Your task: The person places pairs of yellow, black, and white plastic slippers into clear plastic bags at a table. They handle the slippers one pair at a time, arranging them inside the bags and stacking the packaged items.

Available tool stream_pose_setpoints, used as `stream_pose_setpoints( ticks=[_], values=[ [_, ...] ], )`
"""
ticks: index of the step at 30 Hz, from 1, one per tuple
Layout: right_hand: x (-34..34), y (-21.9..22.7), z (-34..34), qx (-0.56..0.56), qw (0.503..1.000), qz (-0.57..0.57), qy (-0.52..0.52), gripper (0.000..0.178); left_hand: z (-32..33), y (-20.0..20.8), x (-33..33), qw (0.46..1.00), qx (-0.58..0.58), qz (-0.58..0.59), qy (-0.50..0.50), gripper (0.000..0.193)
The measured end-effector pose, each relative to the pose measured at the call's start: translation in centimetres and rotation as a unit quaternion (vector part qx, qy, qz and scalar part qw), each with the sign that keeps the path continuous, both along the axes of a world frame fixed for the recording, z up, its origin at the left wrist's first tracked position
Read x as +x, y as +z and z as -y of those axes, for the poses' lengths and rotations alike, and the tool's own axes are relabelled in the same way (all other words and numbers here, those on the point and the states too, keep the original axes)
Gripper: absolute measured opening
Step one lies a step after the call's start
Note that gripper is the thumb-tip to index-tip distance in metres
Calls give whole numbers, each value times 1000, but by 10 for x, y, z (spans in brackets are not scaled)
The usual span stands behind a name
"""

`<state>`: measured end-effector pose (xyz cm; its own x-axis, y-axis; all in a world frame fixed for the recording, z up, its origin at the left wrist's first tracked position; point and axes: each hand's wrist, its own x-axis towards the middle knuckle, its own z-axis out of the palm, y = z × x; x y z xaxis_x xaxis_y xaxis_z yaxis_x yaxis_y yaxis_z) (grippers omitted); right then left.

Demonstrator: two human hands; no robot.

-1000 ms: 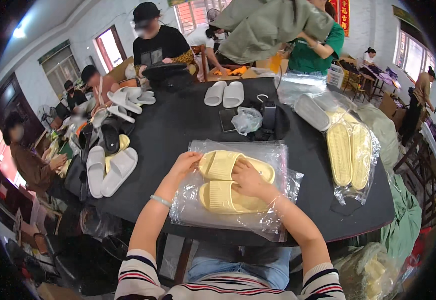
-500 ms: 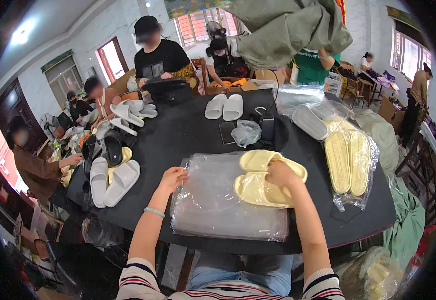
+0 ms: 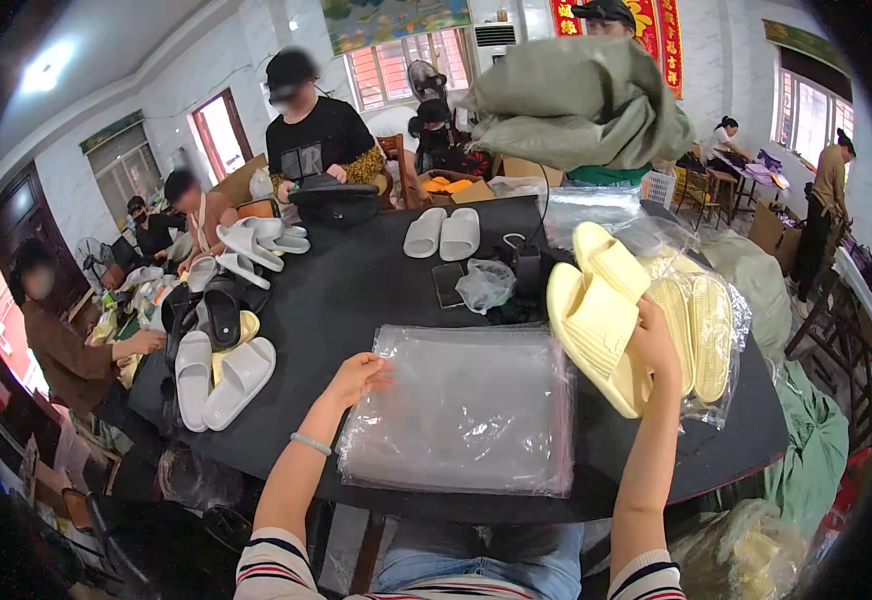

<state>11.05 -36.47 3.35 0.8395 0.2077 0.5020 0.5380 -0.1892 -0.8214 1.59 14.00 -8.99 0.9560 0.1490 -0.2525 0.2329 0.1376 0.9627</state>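
My right hand (image 3: 659, 350) grips a pair of pale yellow slippers (image 3: 596, 318), raised over the right side of the table and tilted, toes up. The slippers partly cover a bagged yellow pair lying behind them. My left hand (image 3: 361, 378) is at the upper left edge of a stack of clear plastic bags (image 3: 456, 410). Its fingers stretch over the plastic, slightly blurred at the tips; nothing shows in them. The stack lies flat on the black table in front of me.
Bagged yellow slippers (image 3: 708, 340) lie at the right. Pale grey slippers (image 3: 224, 382) and several others crowd the left side; another grey pair (image 3: 442, 233) stands far off. A crumpled plastic bag (image 3: 486, 287) and a phone (image 3: 449, 284) lie mid-table. Several people work around the room.
My right hand has lifted the yellow slippers off the bag stack and carried them right, tilting them up. My left hand stays by the stack's left edge. The grey-green sack across the table has shifted.
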Motion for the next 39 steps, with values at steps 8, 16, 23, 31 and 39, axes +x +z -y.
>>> stream_pose_setpoints(
  ticks=[8,16,23,31,39],
  values=[
    [0,-43,-105,-182,945,211,172,37,23,1,14,999,38,-6,-24,22],
    [-2,-122,-150,-469,845,128,223,38,12,-19,2,998,45,-37,18,25],
    [0,-132,-153,-465,843,141,230,34,28,7,-14,995,90,-42,29,53],
    [3,-133,-155,-471,840,120,243,38,41,51,-99,988,112,-62,-90,78],
    [-1,-125,-154,-468,844,124,230,32,29,33,-138,998,44,-25,-45,41]
  ],
)
